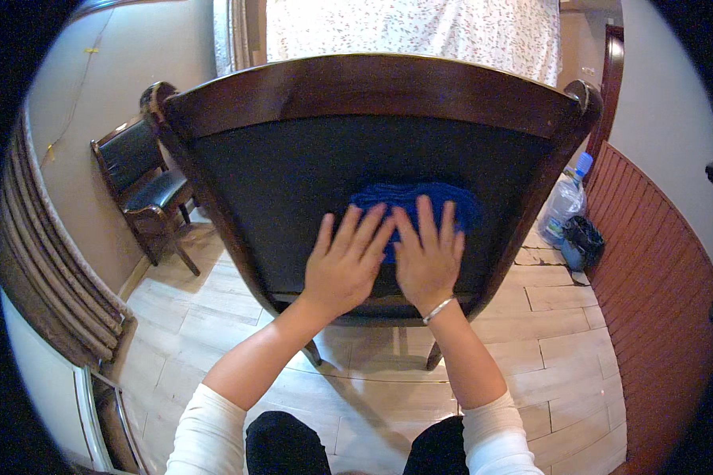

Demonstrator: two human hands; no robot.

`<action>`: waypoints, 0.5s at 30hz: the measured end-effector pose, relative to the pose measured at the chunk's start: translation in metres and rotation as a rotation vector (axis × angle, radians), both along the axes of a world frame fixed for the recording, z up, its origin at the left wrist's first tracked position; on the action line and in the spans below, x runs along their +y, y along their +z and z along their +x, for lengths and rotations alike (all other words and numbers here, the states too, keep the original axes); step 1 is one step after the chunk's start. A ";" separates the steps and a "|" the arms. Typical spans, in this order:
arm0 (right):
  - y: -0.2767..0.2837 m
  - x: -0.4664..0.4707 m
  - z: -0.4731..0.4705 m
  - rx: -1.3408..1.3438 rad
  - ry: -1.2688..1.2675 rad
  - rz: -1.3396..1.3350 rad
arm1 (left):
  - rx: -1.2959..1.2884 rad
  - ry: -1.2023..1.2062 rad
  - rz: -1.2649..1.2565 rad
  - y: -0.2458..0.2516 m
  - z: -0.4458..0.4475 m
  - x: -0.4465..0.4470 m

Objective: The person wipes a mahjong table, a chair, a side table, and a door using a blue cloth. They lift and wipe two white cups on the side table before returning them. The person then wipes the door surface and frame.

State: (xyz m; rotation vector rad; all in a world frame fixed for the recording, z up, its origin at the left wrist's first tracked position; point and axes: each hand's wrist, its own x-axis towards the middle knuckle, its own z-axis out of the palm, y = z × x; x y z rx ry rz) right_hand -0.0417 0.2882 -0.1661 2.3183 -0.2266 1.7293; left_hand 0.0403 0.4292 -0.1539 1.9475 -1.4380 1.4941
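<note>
Before me stands the back of a dark wooden chair (368,89) with a black padded panel (261,172). A crumpled blue cloth (445,196) lies against the panel, right of its middle. My right hand (428,258) is spread flat over the cloth, palm toward the chair, a silver bracelet on its wrist. Beside it, my left hand (344,261) is spread too, its fingertips by the cloth's left edge. No finger curls around the cloth. How firmly either palm presses is hidden from view.
Another chair (148,184) with dark upholstery stands by the left wall, near a brown striped curtain (53,255). On the right are a large clear plastic bottle (564,202), a black plastic bag (583,234) and reddish-brown slatted panelling (653,297). Light wood-look flooring (546,338) lies below.
</note>
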 end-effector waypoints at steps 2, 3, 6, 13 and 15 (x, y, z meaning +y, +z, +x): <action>-0.001 -0.002 -0.005 0.021 0.003 0.056 | -0.039 0.015 0.048 0.005 -0.005 0.003; 0.003 -0.002 -0.006 -0.022 0.037 0.060 | -0.020 0.000 0.046 0.012 -0.007 0.004; 0.035 0.007 -0.002 -0.046 0.067 0.093 | -0.015 -0.026 0.003 0.041 -0.003 0.008; 0.062 0.062 0.038 0.043 0.180 -0.057 | -0.019 0.103 -0.186 0.039 0.041 0.060; 0.040 0.073 0.041 0.127 0.194 -0.078 | 0.055 0.122 -0.156 0.011 0.047 0.074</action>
